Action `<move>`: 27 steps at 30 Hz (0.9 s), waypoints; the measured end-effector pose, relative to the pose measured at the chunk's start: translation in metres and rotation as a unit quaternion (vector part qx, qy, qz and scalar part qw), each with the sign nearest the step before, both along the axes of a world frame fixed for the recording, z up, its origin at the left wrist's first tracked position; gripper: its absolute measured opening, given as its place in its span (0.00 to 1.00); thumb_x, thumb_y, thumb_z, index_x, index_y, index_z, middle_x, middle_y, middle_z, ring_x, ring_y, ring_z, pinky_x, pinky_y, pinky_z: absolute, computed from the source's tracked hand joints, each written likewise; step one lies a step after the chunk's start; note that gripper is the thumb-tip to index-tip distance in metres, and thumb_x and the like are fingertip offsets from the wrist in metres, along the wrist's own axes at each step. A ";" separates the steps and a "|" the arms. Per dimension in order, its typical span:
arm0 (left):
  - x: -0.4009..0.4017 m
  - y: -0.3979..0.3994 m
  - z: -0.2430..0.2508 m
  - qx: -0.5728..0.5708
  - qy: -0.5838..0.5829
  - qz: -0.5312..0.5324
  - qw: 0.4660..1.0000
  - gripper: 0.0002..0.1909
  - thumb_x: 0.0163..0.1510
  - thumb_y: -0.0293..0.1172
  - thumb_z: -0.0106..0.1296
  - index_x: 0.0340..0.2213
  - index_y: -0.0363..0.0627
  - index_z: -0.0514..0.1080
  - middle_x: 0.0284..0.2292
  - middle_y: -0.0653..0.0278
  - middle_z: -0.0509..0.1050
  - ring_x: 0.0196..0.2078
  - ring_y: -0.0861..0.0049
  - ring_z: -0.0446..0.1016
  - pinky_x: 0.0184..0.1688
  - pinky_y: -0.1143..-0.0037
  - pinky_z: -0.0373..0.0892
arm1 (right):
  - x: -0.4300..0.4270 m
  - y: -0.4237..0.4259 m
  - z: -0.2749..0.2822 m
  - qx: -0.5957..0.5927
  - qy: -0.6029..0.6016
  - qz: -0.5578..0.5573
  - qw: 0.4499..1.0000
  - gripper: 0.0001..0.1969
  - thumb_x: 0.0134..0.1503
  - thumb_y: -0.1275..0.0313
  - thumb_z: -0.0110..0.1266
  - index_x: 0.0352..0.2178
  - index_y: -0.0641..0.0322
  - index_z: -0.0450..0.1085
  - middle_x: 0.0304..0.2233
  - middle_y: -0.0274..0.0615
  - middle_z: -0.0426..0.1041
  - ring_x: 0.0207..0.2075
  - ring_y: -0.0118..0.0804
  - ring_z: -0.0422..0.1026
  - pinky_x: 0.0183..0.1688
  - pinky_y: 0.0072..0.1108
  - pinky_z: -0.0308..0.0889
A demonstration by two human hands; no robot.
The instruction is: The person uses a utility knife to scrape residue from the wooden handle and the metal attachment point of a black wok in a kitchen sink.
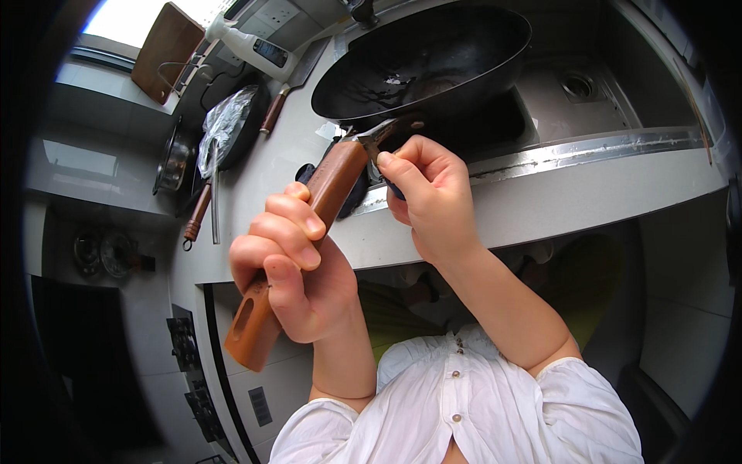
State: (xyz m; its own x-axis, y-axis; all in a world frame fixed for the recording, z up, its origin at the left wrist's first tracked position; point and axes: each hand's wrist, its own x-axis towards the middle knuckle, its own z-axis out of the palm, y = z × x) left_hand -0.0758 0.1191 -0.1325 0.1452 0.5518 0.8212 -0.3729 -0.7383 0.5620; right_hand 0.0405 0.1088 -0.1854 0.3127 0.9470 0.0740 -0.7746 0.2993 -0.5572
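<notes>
A large black wok (423,64) is tilted over the edge of a stainless steel sink, with dark wet streaks inside. My left hand (295,267) grips its brown wooden handle (339,174), fingers wrapped around the middle. The handle points down toward me, its slotted end lowest. At the metal neck (382,132), where handle meets pan, my right hand (435,191) pinches a small metal piece between thumb and forefinger. Something dark blue (395,189) shows under those fingers; most of it is hidden. Behind the handle lies a dark object (352,200), too covered to name.
On the counter (539,194) are a cleaver (307,64), a white spray bottle (261,52) and a dark pan with crumpled clear plastic (226,124). A wooden cutting board (168,52) leans by the window. The sink drain (578,87) is right. Stove burners (184,345) lie lower left.
</notes>
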 end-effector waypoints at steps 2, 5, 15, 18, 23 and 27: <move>0.000 -0.001 -0.001 0.001 -0.002 -0.004 1.000 0.10 0.55 0.35 0.47 0.23 0.51 0.61 0.20 0.71 0.66 0.31 0.75 0.65 0.48 0.66 0.56 | 0.001 -0.002 0.002 -0.006 -0.018 -0.015 1.000 0.11 0.56 0.74 0.55 0.21 0.60 0.63 0.17 0.26 0.63 0.15 0.13 0.58 0.15 0.12 0.51; -0.003 -0.001 -0.004 0.002 0.017 -0.025 1.000 0.09 0.56 0.34 0.45 0.22 0.52 0.62 0.21 0.71 0.66 0.34 0.76 0.66 0.55 0.63 0.55 | 0.003 -0.001 0.002 -0.013 -0.061 -0.045 0.997 0.11 0.56 0.73 0.55 0.21 0.61 0.63 0.17 0.26 0.63 0.16 0.13 0.59 0.17 0.11 0.52; -0.007 -0.002 -0.010 0.006 0.022 -0.012 1.000 0.10 0.55 0.36 0.47 0.22 0.53 0.61 0.20 0.72 0.65 0.33 0.77 0.65 0.54 0.64 0.54 | 0.024 -0.011 -0.012 -0.020 -0.389 -0.274 0.879 0.02 0.50 0.81 0.52 0.26 0.68 0.65 0.23 0.38 0.67 0.24 0.27 0.67 0.27 0.18 0.64; -0.007 -0.004 -0.014 0.007 0.025 -0.009 1.000 0.10 0.55 0.37 0.48 0.22 0.54 0.61 0.20 0.73 0.64 0.33 0.77 0.65 0.54 0.64 0.54 | 0.023 -0.014 -0.006 0.004 -0.352 -0.214 0.911 0.01 0.51 0.81 0.51 0.27 0.68 0.66 0.24 0.37 0.67 0.24 0.25 0.67 0.28 0.17 0.64; -0.008 -0.006 -0.022 0.012 0.026 -0.013 1.000 0.11 0.54 0.37 0.49 0.22 0.55 0.61 0.19 0.74 0.64 0.31 0.79 0.64 0.53 0.66 0.54 | 0.017 -0.009 0.001 -0.010 -0.313 -0.156 0.937 0.02 0.53 0.80 0.52 0.27 0.68 0.67 0.24 0.35 0.68 0.25 0.21 0.66 0.28 0.15 0.63; -0.007 -0.010 -0.023 0.003 0.017 -0.008 1.000 0.11 0.54 0.37 0.49 0.22 0.55 0.60 0.19 0.75 0.64 0.31 0.79 0.64 0.53 0.66 0.54 | 0.013 -0.007 0.001 -0.012 -0.255 -0.173 0.951 0.02 0.54 0.79 0.52 0.27 0.66 0.67 0.23 0.31 0.68 0.25 0.18 0.65 0.28 0.12 0.62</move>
